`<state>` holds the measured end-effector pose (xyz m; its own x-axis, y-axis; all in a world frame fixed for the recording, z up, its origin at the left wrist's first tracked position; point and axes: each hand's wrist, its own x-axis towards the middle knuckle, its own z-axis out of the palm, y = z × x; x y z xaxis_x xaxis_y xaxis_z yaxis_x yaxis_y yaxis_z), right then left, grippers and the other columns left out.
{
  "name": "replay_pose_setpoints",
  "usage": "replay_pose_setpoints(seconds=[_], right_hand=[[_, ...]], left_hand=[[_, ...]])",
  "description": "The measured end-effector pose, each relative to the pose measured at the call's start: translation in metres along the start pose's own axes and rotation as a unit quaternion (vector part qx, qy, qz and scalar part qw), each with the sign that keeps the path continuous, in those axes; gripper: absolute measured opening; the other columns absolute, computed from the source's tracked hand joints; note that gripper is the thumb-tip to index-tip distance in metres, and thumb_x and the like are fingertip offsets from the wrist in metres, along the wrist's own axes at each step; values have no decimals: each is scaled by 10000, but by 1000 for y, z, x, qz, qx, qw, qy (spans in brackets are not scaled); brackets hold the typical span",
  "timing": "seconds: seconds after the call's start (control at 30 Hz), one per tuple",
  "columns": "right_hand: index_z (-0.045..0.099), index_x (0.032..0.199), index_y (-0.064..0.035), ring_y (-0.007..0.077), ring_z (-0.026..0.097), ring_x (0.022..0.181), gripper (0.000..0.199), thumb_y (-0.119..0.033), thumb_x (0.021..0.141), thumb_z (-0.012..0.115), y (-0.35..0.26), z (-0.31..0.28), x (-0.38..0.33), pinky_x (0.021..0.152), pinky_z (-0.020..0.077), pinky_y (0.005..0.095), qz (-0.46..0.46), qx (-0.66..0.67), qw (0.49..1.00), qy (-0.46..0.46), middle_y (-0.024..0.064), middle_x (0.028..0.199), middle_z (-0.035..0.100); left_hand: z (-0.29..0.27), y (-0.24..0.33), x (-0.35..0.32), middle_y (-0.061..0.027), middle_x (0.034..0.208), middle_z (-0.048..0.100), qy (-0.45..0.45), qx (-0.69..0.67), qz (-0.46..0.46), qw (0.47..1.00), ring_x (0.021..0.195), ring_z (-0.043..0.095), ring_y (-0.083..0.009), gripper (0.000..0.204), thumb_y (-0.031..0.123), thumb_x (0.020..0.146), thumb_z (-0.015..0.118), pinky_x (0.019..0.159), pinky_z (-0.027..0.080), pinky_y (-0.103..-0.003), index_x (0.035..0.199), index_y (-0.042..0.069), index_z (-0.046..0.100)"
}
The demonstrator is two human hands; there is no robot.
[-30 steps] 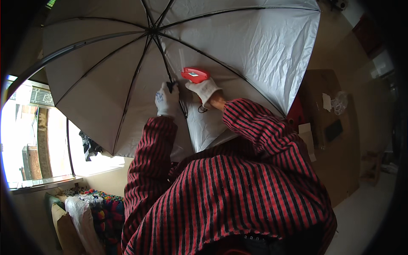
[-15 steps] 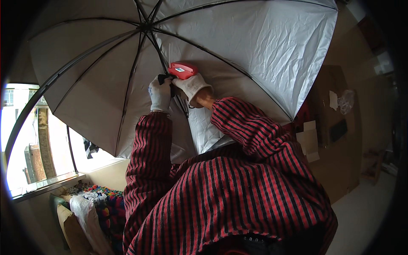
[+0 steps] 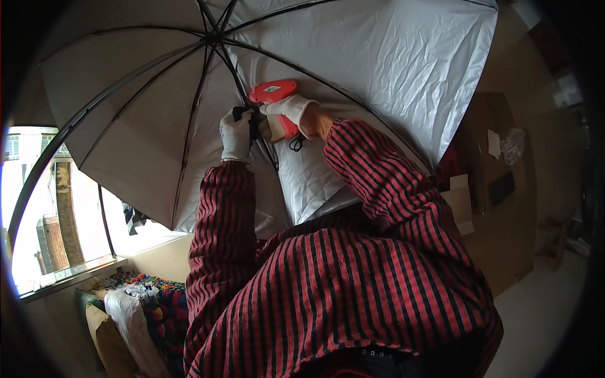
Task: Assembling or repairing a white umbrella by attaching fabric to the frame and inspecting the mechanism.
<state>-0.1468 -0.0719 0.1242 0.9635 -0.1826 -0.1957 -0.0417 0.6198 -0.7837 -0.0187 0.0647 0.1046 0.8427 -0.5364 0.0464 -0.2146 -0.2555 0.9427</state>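
Observation:
A large open umbrella with a silver-grey inner canopy [image 3: 384,57] and black ribs spreads in front of me. Its ribs meet at the black hub [image 3: 215,38] near the top. My left hand [image 3: 236,140], in a white knit glove, is closed on a dark cloth piece [image 3: 242,113] beside the black umbrella rods below the hub. Just right of it, my right hand [image 3: 291,112], also gloved, grips a red pistol-shaped tool [image 3: 276,91] by its handle. A black loop [image 3: 296,144] hangs below that handle. The tool's nose points left, toward the rods above my left hand; whether it touches them is unclear.
A bright window [image 3: 44,208] is at the left. Below it stand stuffed sacks [image 3: 126,321] and a heap of multicoloured pieces [image 3: 161,296]. Large brown cardboard [image 3: 504,239], with a crumpled plastic bag [image 3: 514,146] against it, is at the right.
My right hand has turned and shifted slightly right and up with the red tool, so its handle and black loop now show. My left hand has stayed nearly in place.

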Motion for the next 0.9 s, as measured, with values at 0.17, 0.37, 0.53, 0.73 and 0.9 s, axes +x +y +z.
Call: replay_pose_setpoints(seconds=[0.17, 0.37, 0.53, 0.73, 0.9], right_hand=[[605, 1078, -12, 177, 666, 779, 267, -157, 859, 653, -1, -14, 5, 668, 550, 310, 22, 7, 1000, 1, 90, 981, 669], [603, 1088, -27, 190, 669, 801, 286, -163, 846, 670, -3, -17, 12, 711, 546, 313, 38, -11, 999, -9, 95, 956, 678], [597, 1167, -42, 148, 611, 994, 332, -143, 857, 663, -5, -16, 12, 859, 496, 291, 74, -24, 997, -13, 43, 1110, 637], [598, 1113, -64, 172, 631, 851, 375, -211, 795, 731, 7, -26, 20, 777, 492, 301, 47, -50, 998, 7, 52, 995, 659], [589, 1133, -61, 172, 619, 882, 404, -211, 789, 737, 7, -25, 24, 804, 476, 292, 59, -60, 996, 22, 55, 1034, 645]], left_hand=[[3, 5, 1, -42, 617, 602, -15, -6, -1, 1000, 485, 538, -113, 132, 85, 818, 583, 438, 418, -278, 839, -1, 680], [4, 8, 0, -37, 603, 570, -10, 15, -11, 1000, 441, 500, -118, 139, 131, 832, 605, 392, 381, -272, 836, 2, 657], [1, 8, -2, -26, 564, 551, -17, 27, -1, 999, 403, 476, -107, 147, 138, 837, 593, 366, 347, -266, 852, 12, 667], [5, 9, -3, -43, 555, 559, -18, 38, -16, 999, 421, 514, -129, 135, 111, 821, 597, 403, 394, -287, 849, 7, 679], [4, 8, -1, -43, 560, 562, -26, 35, -19, 999, 427, 517, -129, 136, 111, 820, 596, 405, 396, -290, 847, 4, 677]])
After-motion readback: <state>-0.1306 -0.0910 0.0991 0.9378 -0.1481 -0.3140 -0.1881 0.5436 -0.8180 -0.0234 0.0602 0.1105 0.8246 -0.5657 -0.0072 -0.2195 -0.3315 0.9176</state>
